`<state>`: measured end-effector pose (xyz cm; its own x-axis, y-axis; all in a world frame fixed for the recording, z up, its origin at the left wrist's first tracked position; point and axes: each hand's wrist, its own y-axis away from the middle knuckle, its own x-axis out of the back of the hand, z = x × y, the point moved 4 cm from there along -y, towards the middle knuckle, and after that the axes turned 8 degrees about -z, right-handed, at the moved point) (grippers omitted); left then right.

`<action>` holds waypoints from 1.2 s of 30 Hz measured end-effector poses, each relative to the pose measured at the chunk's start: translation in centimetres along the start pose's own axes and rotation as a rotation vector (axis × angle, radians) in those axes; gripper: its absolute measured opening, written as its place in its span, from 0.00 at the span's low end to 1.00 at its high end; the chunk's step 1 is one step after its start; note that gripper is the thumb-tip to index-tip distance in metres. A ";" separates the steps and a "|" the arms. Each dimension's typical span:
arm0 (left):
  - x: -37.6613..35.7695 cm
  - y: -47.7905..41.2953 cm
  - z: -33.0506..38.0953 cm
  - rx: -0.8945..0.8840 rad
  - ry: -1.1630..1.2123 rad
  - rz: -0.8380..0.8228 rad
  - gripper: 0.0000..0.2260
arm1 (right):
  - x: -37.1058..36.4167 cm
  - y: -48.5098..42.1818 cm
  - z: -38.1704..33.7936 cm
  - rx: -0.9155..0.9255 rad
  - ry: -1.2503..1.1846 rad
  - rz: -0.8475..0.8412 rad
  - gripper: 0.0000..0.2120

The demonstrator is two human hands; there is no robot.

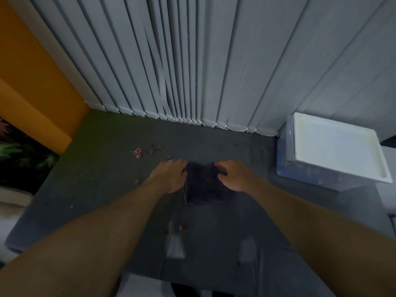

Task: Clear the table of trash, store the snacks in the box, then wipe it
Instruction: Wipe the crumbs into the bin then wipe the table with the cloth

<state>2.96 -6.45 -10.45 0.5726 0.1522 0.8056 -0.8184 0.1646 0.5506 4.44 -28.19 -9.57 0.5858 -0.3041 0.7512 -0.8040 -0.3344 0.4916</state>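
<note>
Wipe stage: left hand [171,175] and right hand [233,175] fingers clamped on cloth [203,187] edges; box [334,151] lidded; crumbs [154,149] beyond left fingertips remain.

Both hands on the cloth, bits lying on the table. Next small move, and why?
Probably sweep the cloth away and leftward over the brown scraps and the pink scrap. The left hand and right hand both hold its far edge, so it seems ready to wipe, and that litter lies loose on the table just beyond the left hand.
</note>
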 end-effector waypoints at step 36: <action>9.9 11.8 0.6 0.266 0.015 0.339 0.27 | 9.5 3.5 -10.7 0.401 0.209 0.141 0.29</action>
<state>-1.07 -3.58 4.20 0.2684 0.1693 0.9483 -0.9433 -0.1535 0.2944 6.15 -22.71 3.97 0.4075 -0.1986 0.8914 -0.7474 -0.6334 0.2005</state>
